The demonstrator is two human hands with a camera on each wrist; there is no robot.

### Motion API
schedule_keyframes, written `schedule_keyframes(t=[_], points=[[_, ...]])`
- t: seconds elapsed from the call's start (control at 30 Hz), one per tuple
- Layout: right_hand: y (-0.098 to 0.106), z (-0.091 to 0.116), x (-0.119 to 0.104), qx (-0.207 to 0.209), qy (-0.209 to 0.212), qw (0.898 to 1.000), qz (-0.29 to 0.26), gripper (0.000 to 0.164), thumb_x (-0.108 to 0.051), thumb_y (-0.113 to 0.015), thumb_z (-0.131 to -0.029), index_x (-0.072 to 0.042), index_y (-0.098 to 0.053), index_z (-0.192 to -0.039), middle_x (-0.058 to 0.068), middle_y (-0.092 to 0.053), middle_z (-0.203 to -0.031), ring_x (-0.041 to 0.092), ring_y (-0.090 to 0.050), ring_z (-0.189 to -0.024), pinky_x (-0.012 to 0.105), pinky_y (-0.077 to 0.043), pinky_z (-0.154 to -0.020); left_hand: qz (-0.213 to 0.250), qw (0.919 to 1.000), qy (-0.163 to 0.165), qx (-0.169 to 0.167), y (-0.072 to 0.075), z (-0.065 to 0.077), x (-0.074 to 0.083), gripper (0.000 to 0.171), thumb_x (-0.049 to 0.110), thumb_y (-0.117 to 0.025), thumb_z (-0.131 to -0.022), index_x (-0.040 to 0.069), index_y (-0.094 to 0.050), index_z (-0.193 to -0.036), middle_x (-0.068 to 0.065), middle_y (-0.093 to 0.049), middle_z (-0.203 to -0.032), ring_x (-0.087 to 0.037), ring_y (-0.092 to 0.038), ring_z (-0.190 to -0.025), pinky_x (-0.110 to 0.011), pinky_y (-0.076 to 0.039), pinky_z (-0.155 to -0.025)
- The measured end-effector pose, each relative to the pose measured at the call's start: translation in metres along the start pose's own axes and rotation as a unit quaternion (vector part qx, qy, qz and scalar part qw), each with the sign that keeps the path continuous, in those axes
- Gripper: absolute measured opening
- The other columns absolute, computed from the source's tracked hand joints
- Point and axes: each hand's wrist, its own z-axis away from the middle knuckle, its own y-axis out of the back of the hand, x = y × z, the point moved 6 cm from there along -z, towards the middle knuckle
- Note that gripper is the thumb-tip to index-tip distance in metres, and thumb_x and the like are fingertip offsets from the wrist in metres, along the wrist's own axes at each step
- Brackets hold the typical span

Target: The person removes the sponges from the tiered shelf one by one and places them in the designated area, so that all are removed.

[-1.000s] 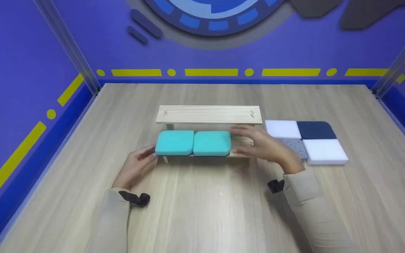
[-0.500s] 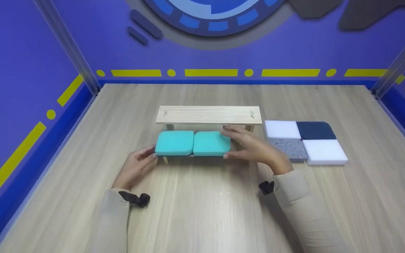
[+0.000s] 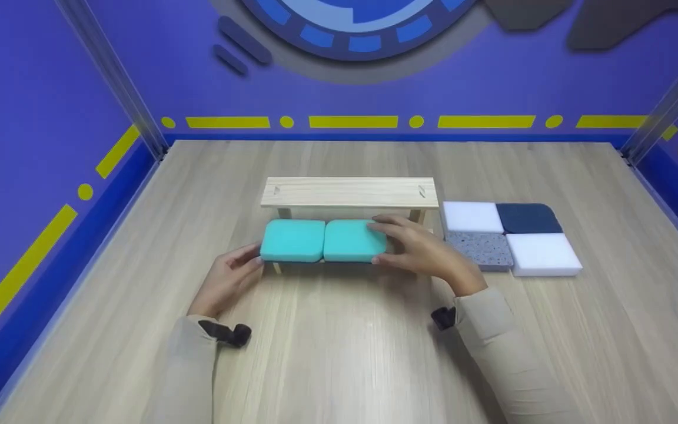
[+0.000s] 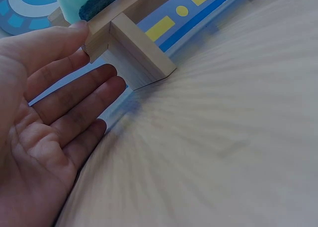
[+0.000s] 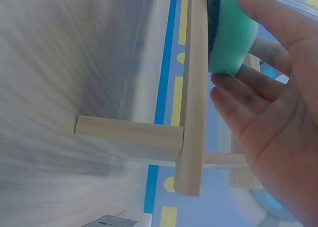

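Right hand (image 3: pixel 433 256) grasps right turquoise rounded foam sponge (image 3: pixel 352 241), centre of frame, on front of pale wooden two-tier stand (image 3: pixel 349 192). Left hand (image 3: pixel 224 284), fingers relaxed, at stand's left end. Better push gently, level, toward left turquoise rounded sponge (image 3: pixel 293 240).

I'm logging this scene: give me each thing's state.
Wooden rack: upright, left end pinched by left hand
Left teal sponge: dark side down on lower shelf
Right teal sponge: dark side down there, held by right hand
Dark pad: flat on table
Gray block: flat on table
Rear white block: flat on table
Front white block: flat on table
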Motion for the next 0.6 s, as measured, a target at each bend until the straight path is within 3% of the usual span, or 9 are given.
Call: schedule_keyframes(t=[0.27, 0.6], points=[[0.0012, 0.0028, 0.0019, 0.009, 0.0, 1.0, 0.001, 0.064, -0.036, -0.071, -0.086, -0.01, -0.049, -0.141, 0.015, -0.046, -0.145, 0.034, -0.045, -0.133, 0.05, -0.039, -0.111, 0.006, 1.0, -0.001, 0.0, -0.0009, -0.0009, 0.0013, 0.047, 0.021, -0.063, -0.094, 0.003, -0.052, -0.137, -0.012, -0.051, -0.143, -0.021, -0.044, -0.135, -0.024, -0.039, -0.109], [0.0034, 0.0056, 0.0027, 0.009, 0.004, 1.0, -0.001, 0.063, -0.034, -0.071, -0.086, -0.007, -0.05, -0.139, 0.015, -0.047, -0.143, 0.034, -0.046, -0.131, 0.05, -0.04, -0.109, -0.005, 0.9999, 0.011, 0.004, 0.0001, -0.001, -0.0012, 0.048, 0.022, -0.063, -0.094, 0.004, -0.052, -0.136, -0.012, -0.051, -0.142, -0.022, -0.043, -0.136, -0.032, -0.036, -0.113]])
